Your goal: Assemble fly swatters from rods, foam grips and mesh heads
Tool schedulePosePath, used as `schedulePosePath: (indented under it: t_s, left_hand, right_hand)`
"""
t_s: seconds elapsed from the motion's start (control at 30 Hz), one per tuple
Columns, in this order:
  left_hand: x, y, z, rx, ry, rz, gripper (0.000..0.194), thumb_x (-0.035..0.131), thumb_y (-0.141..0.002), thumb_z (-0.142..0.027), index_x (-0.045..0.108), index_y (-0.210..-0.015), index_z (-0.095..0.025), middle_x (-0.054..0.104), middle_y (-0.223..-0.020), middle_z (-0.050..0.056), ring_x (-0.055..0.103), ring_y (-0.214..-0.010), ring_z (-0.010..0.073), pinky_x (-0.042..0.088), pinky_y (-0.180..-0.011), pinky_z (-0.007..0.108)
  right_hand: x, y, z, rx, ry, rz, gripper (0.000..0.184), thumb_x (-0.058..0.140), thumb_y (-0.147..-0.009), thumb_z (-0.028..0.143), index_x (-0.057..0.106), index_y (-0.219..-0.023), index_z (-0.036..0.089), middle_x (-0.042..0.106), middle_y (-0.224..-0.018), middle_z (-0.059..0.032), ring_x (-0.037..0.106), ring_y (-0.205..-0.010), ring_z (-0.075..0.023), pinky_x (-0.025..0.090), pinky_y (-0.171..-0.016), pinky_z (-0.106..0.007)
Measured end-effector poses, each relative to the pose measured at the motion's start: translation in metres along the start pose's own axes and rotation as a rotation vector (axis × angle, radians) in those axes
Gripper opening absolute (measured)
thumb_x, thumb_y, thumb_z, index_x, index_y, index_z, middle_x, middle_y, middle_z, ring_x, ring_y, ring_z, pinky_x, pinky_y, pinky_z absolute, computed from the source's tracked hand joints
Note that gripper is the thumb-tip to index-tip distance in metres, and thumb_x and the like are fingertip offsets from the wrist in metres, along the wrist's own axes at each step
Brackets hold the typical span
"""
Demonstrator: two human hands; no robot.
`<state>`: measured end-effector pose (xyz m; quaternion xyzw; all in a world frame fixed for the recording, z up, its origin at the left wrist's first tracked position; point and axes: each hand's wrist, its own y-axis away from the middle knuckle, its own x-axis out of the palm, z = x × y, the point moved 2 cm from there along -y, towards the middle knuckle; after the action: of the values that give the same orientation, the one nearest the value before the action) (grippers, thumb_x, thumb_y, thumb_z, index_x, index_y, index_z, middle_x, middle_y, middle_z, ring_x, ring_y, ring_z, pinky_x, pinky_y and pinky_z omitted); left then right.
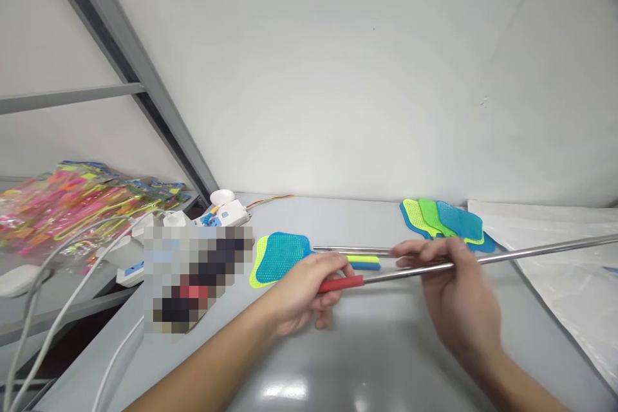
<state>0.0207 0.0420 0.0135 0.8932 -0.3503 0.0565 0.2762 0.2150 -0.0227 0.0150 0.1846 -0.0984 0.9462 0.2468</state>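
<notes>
My left hand [313, 290] is closed around the red handle [342, 284] of a long, thin metal rod [541, 249]. The rod slants slightly upward to the right and leaves the view, so its far end is hidden. Farther along, my right hand [458, 296] has its thumb and fingers on the rod. Behind my left hand, fly swatters with a teal head [282, 257] and a yellow head [258, 275] lie on the table, their metal shafts and yellow and blue handles pointing right. More fly swatters [444, 219], yellow, green and blue, overlap beyond my right hand.
At left lie plastic-wrapped colourful goods [82, 206]. Power strips [224, 214] and white cables [62, 309] sit by the table's left edge, beside a pixelated patch. White sheeting [555, 232] covers the right side. A wall [362, 77] stands behind the grey table [386, 360].
</notes>
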Motion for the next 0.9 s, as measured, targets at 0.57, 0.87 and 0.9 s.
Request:
schedulePosePath:
  t_s: [0.57, 0.87, 0.9]
  left_hand:
    - [0.002, -0.003, 0.008, -0.034, 0.012, 0.119, 0.034, 0.065, -0.083, -0.053, 0.049, -0.088, -0.024, 0.025, -0.05, -0.014, 0.009, -0.039, 0.004, 0.027, -0.036, 0.017]
    - [-0.009, -0.004, 0.002, -0.065, -0.04, 0.078, 0.034, 0.067, -0.082, -0.051, 0.047, -0.087, -0.023, 0.025, -0.049, -0.014, 0.011, -0.04, 0.0038, 0.022, -0.037, 0.017]
    - [-0.008, -0.004, 0.003, -0.068, -0.041, 0.093, 0.034, 0.067, -0.083, -0.051, 0.048, -0.088, -0.024, 0.025, -0.048, -0.014, 0.011, -0.039, 0.0039, 0.024, -0.037, 0.017]
  right_hand:
    - [-0.02, -0.034, 0.02, -0.027, -0.07, -0.047, 0.039, 0.047, -0.092, 0.05, 0.073, -0.089, 0.02, 0.074, -0.091, -0.009, 0.068, -0.095, -0.0223, 0.053, -0.08, -0.032]
    - [0.012, 0.009, -0.024, 0.057, 0.023, 0.173, 0.047, 0.036, -0.098, 0.048, 0.074, -0.095, 0.021, 0.074, -0.104, -0.0098, 0.069, -0.094, -0.0258, 0.048, -0.089, -0.042]
    - [0.015, 0.015, -0.029, 0.081, 0.049, 0.223, 0.048, 0.034, -0.098, 0.049, 0.074, -0.098, 0.021, 0.074, -0.106, -0.0094, 0.068, -0.095, -0.0261, 0.047, -0.092, -0.043]
